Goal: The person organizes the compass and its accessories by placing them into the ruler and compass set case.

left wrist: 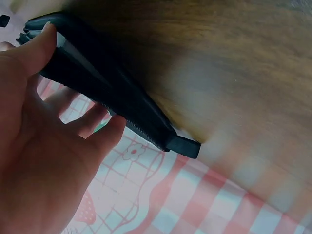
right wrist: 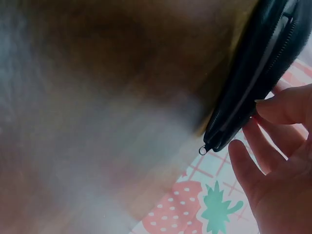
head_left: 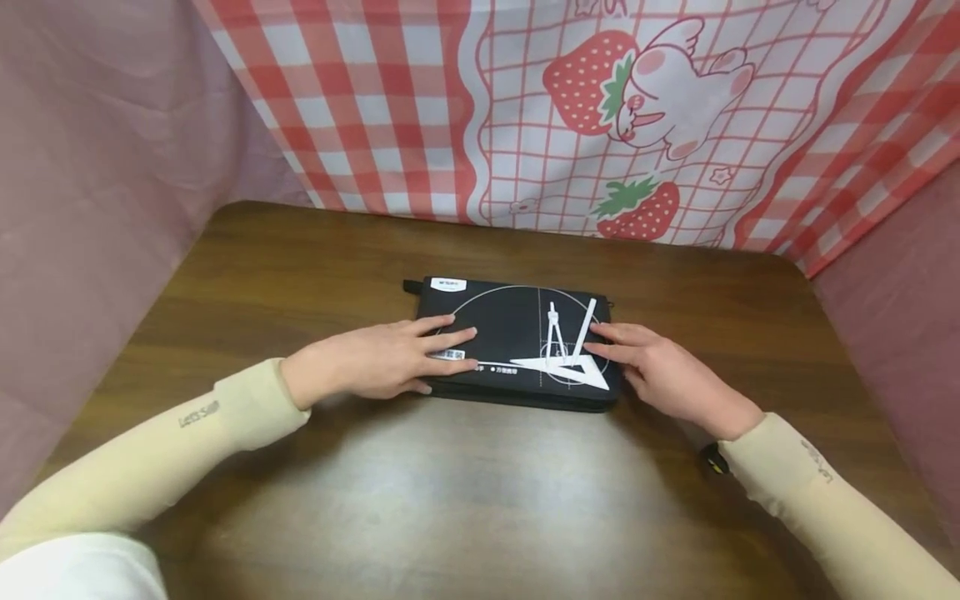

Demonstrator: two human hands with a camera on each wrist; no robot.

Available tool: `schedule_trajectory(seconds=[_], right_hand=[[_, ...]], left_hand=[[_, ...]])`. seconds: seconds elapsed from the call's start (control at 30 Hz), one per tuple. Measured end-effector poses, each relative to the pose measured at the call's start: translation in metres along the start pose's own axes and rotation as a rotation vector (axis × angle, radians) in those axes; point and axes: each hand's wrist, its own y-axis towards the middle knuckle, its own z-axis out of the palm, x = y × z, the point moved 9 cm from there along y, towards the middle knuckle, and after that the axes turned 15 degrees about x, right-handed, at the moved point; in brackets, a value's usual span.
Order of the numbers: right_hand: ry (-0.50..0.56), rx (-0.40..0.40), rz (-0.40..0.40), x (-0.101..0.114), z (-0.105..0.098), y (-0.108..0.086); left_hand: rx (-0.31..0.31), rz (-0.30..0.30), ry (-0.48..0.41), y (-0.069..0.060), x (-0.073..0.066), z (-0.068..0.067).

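A black zippered case (head_left: 502, 325) printed with a white compass, ruler and set square lies flat on the wooden table. Across its left part my left hand (head_left: 382, 358) rests with spread fingers, the thumb by the front edge. From the right, my right hand (head_left: 667, 371) touches the top near the right edge, fingers fairly straight. In the left wrist view, the case (left wrist: 107, 83) shows its side and a short strap tab (left wrist: 184, 146). A metal zipper ring (right wrist: 203, 150) hangs at a corner in the right wrist view. The underside of the case is hidden.
The brown table (head_left: 510, 500) extends around the case on all sides. Behind it hangs a red-and-white checked cloth (head_left: 420, 108) with strawberries and a cartoon animal. Pink cloth (head_left: 112, 125) hangs at left and right. A dark band (head_left: 714, 458) sits at the right wrist.
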Motion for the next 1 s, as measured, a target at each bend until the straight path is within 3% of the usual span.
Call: schedule_trajectory(seconds=[0.17,0.33,0.5,0.63,0.73,1.0], right_hand=[[0.02,0.017,0.013,0.002,0.005,0.002],[0.064,0.011,0.015,-0.002,0.005,0.002],[0.192,-0.167,0.033,-0.024,-0.019,0.005],[0.247,-0.258,0.149,-0.054,-0.035,0.017],[0.254,-0.205,0.221,-0.071,-0.036,0.031],[0.26,-0.043,0.258,-0.089,-0.029,0.06]], left_hand=[[0.001,0.003,0.01,0.0,0.001,0.003],[-0.014,0.015,-0.033,0.004,0.003,0.004],[-0.092,0.04,-0.096,0.01,0.005,-0.006],[-0.05,0.04,-0.126,0.013,0.006,-0.004],[0.0,0.031,-0.125,0.016,0.006,0.002],[0.035,0.003,-0.14,0.024,0.007,0.009]])
